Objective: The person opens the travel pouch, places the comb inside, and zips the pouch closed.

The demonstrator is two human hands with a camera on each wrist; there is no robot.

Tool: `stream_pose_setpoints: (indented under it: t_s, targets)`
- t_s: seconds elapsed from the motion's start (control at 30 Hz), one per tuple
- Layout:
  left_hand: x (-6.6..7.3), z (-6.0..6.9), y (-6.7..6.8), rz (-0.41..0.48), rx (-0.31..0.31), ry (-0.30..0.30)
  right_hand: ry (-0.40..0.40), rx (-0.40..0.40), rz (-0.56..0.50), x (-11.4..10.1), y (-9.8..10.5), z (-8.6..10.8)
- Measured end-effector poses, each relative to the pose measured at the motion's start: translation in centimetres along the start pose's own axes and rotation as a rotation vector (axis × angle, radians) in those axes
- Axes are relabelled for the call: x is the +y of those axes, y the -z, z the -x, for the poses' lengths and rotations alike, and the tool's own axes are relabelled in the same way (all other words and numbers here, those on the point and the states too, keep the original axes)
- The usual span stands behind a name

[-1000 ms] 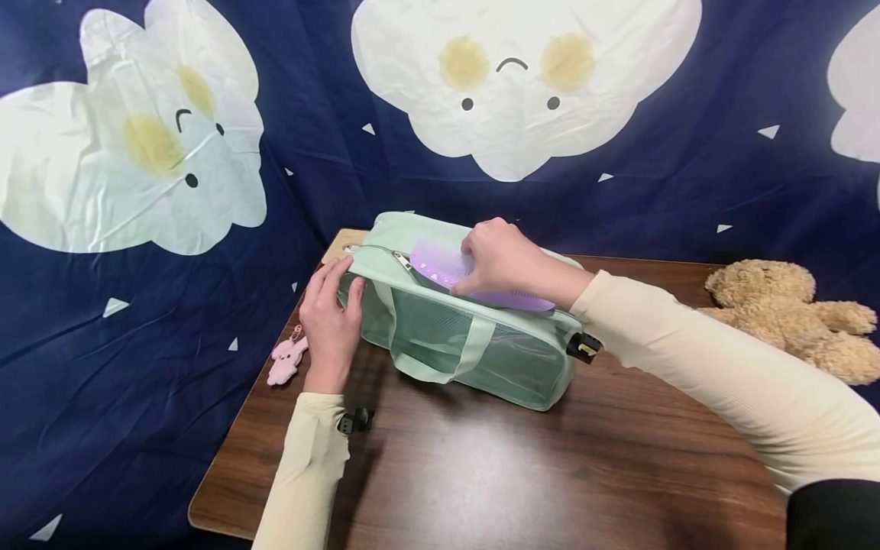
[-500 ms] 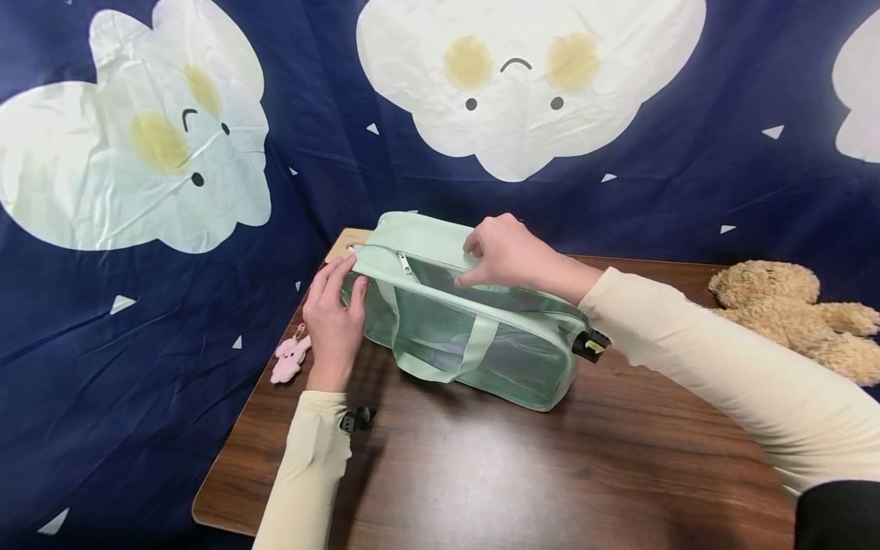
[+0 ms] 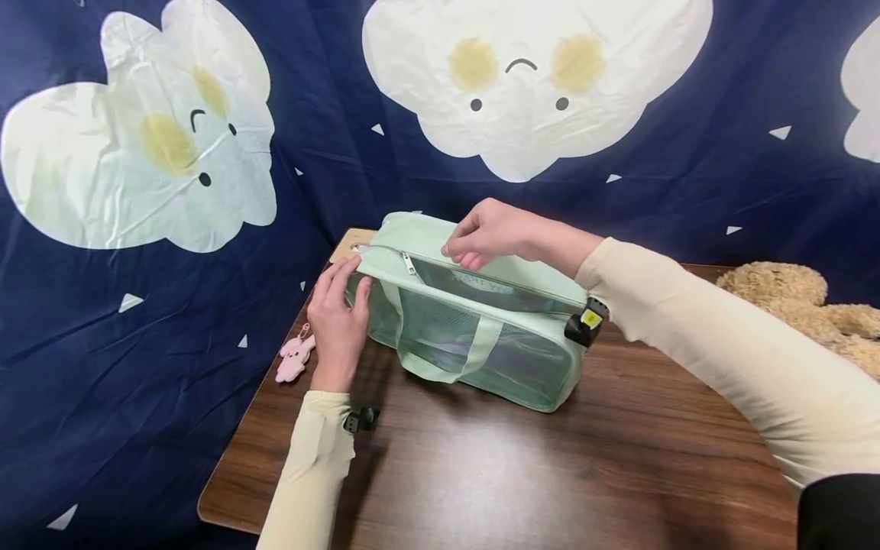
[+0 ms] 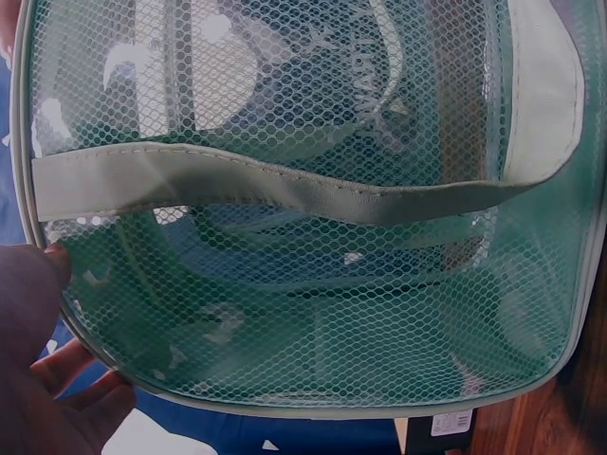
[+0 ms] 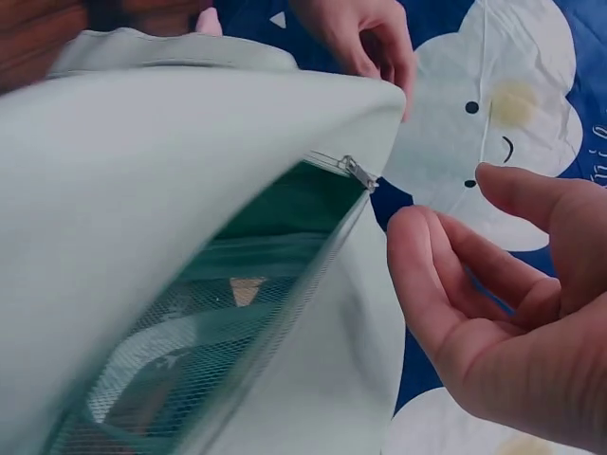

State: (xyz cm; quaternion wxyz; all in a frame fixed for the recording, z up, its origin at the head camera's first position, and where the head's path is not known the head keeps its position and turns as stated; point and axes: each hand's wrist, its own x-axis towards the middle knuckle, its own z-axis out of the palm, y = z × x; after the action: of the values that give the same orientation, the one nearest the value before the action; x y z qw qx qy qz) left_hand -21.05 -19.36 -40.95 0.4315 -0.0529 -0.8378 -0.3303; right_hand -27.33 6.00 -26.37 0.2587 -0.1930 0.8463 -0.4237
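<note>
A mint-green bag with clear mesh sides stands on the table, its top unzipped along a long slit. The metal zipper pull sits near the slit's left end. My left hand grips the bag's left top corner. In the left wrist view, its thumb lies at the front edge and the fingers reach behind. Over the opening hovers my right hand, holding nothing. Its thumb and forefinger are apart in the right wrist view, near the zipper pull. A faint purple patch shows through the mesh front.
A pink plush charm lies on the table left of the bag. At the far right is a tan teddy bear. The brown wooden table meets a dark blue cloud-print curtain behind and at the left.
My right hand held a purple comb over the opening, then let it drop into the bag. The hand has since risen and shifted slightly left. My left hand stays at the corner.
</note>
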Motion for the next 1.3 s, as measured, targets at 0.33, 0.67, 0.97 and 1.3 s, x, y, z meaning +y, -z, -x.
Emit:
stream_pose_setpoints:
  t_s: [0.33, 0.67, 0.97, 1.3]
  targets:
    - [-0.1, 0.1, 0.1, -0.004, 0.001, 0.007, -0.05, -0.119, -0.044, -1.3, -1.3, -3.0]
    - [-0.1, 0.1, 0.1, 0.006, 0.003, 0.005, -0.115, -0.229, -0.08, -1.0, -2.7, -4.6]
    - [-0.2, 0.3, 0.3, -0.002, -0.007, 0.005, -0.1, -0.302, -0.18, -0.6, -2.9, -4.9]
    - [-0.1, 0.2, 0.0, 0.018, 0.023, -0.009, -0.064, -0.231, -0.259, -0.3, -2.7, -5.1]
